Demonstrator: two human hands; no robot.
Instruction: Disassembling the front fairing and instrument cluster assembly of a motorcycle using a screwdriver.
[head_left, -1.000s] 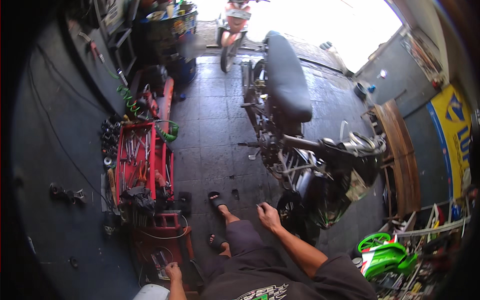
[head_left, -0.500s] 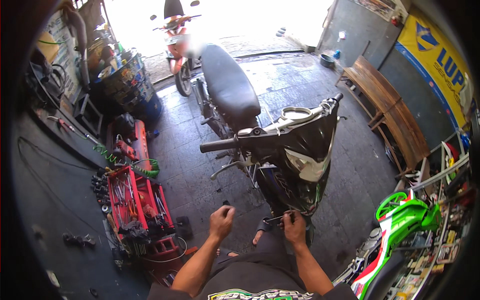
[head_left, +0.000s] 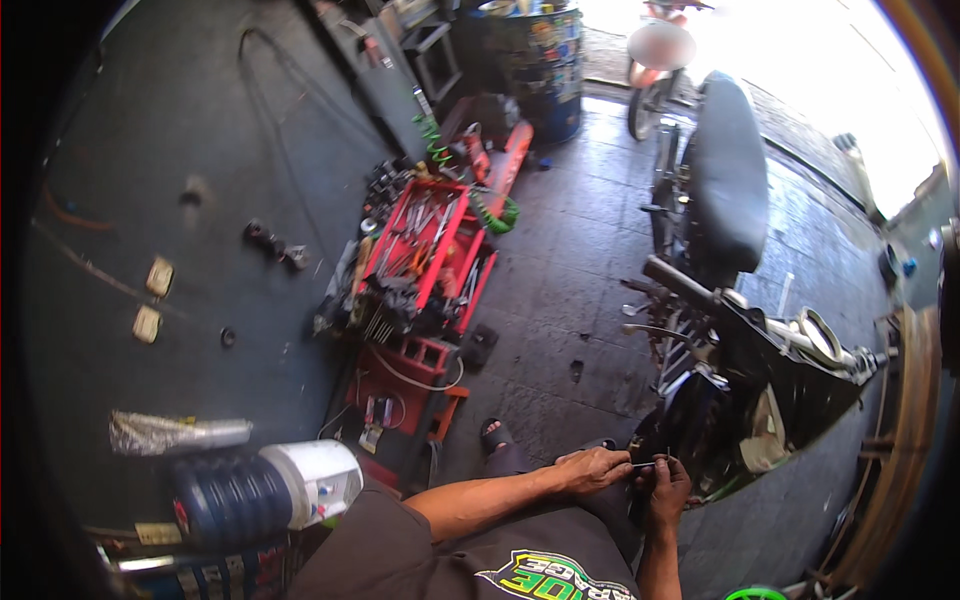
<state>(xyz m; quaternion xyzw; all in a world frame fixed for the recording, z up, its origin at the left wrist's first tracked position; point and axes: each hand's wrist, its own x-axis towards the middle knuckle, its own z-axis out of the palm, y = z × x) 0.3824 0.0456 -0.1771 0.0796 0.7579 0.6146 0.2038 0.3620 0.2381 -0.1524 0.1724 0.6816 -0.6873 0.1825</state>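
My left hand is closed on a thin metal tool, its arm reaching across my body from the lower left. Beside it, my right hand grips the same slender tool with bent fingers; exactly what is pinched between the fingertips is too small to make out. Both hands are at the lower front of a black motorbike, by its dark front cowl with a pale lamp section. The bike's handlebar and long seat extend away from me.
A red tool cart full of wrenches stands left of the bike, near a grimy drum. Another red motorbike is in the bright doorway. A wooden bench runs along the right; a water jug sits at lower left.
My left hand has come from the left over to my right hand and closed on the tool. The view has swung toward the tool cart and left wall since the middle frame.
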